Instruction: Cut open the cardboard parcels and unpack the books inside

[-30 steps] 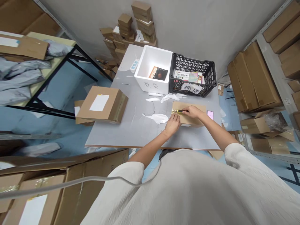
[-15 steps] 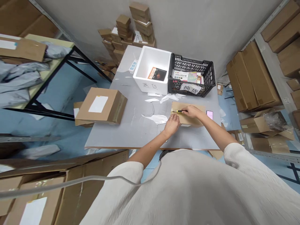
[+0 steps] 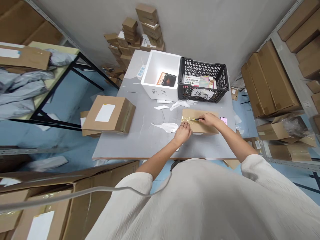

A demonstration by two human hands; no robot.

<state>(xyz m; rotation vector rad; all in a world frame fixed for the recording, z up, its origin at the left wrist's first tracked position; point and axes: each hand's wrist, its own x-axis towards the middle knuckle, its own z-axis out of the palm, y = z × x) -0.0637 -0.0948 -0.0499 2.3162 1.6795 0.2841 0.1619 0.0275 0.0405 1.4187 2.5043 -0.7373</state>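
Observation:
A brown cardboard box [image 3: 203, 127] lies on the grey table in front of me, with clear tape along its top. My right hand [image 3: 209, 119] is closed around a box cutter [image 3: 197, 119], black and yellow, whose blade end points left over the taped top. My left hand [image 3: 183, 131] grips the box at its near left corner, fingers bent over the edge. A ring shows on one finger. Just left of this hand lies a torn white piece of wrapping [image 3: 168, 127]. A phone [image 3: 223, 120] with a lit screen is right of the box.
Behind the box stand a white foam bin [image 3: 160, 92] and a black plastic crate [image 3: 183, 87], both holding books or magazines. A larger cardboard box [image 3: 100, 125] sits at the table's left. Shelving [image 3: 287, 60] with cartons is on the right; a grey cable [image 3: 100, 189] crosses near my left sleeve.
My right hand has moved the box cutter to the right along the box top, away from its left end. My left hand has stayed at the corner.

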